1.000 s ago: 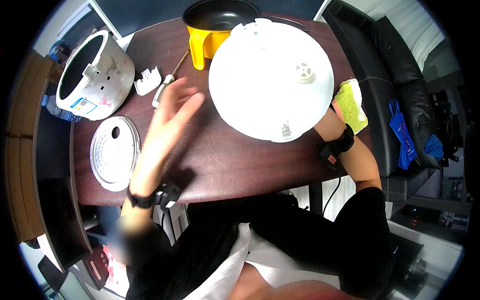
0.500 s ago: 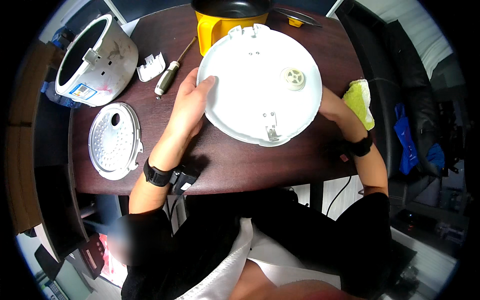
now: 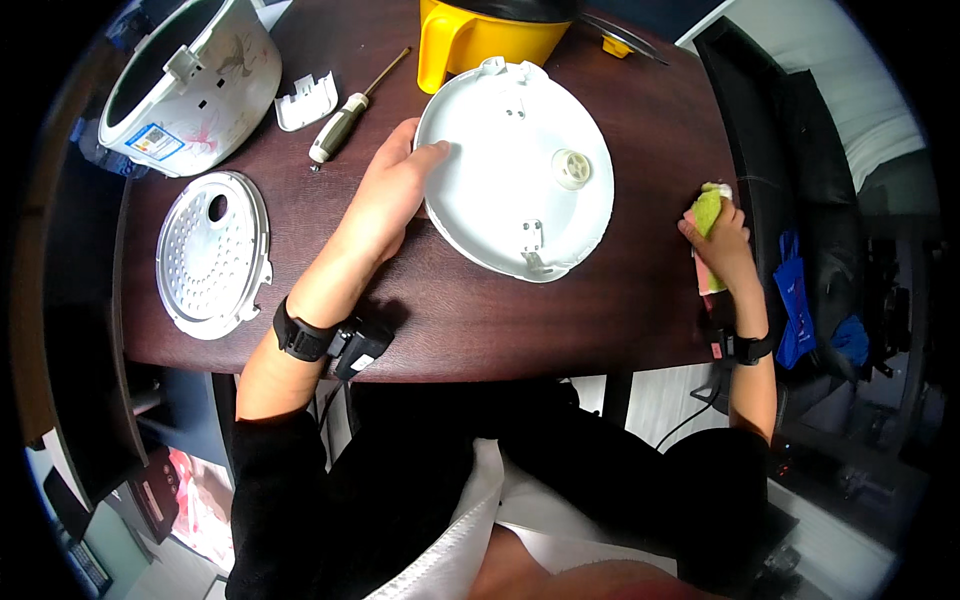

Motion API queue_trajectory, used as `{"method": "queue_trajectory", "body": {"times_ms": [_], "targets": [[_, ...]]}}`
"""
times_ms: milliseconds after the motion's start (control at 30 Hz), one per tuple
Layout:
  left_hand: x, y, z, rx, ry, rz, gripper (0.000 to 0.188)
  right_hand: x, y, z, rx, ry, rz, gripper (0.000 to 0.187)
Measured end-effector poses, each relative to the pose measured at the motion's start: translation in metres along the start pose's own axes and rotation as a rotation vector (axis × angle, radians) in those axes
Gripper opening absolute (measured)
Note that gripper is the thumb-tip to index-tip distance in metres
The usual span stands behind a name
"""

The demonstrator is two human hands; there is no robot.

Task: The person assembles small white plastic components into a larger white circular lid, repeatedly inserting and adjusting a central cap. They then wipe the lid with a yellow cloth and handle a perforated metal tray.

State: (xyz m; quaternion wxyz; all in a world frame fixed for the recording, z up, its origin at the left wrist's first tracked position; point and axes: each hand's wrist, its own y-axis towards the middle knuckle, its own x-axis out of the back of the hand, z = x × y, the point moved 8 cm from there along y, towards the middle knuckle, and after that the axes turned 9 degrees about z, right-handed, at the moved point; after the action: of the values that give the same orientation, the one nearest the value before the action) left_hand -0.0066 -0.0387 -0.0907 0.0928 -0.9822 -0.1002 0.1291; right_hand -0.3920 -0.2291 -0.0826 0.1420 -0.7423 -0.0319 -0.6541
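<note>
My left hand [image 3: 395,190] grips the left rim of a round white plastic lid [image 3: 490,190], thumb on top and the other fingers beneath. The lid is raised over the table, its face toward me, with a round cream valve piece [image 3: 571,169] right of its middle and a small metal catch at its near edge. At the right side of the table, my right hand [image 3: 728,247] is closed on a green, white and pink cloth [image 3: 707,212]. Left of the lid lie a screwdriver [image 3: 340,129] and a small white plastic cover [image 3: 307,102].
On the far left stands a white rice cooker body [image 3: 215,105]. Nearer me lies a perforated round inner plate [image 3: 212,262]. A yellow pot [image 3: 490,40] is behind the lid, with a dark pot lid [image 3: 630,40] to its right. A black sofa [image 3: 770,130] adjoins the table's right side.
My right hand has let go of the lid, moved right and taken hold of the cloth. The lid, now in my left hand alone, has tilted and shifted slightly left.
</note>
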Motion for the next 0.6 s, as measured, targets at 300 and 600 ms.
{"method": "queue_trajectory", "body": {"times_ms": [300, 600], "targets": [[-0.008, -0.001, -0.005, -0.015, -0.128, -0.025, 0.041, 0.094, -0.019, 0.086, 0.527, 0.590, -0.199, 0.031], [-0.007, 0.005, -0.007, -0.157, -0.193, -0.045, 0.038, 0.091, -0.049, 0.301, 1.181, 0.126, -0.428, 0.029]]}}
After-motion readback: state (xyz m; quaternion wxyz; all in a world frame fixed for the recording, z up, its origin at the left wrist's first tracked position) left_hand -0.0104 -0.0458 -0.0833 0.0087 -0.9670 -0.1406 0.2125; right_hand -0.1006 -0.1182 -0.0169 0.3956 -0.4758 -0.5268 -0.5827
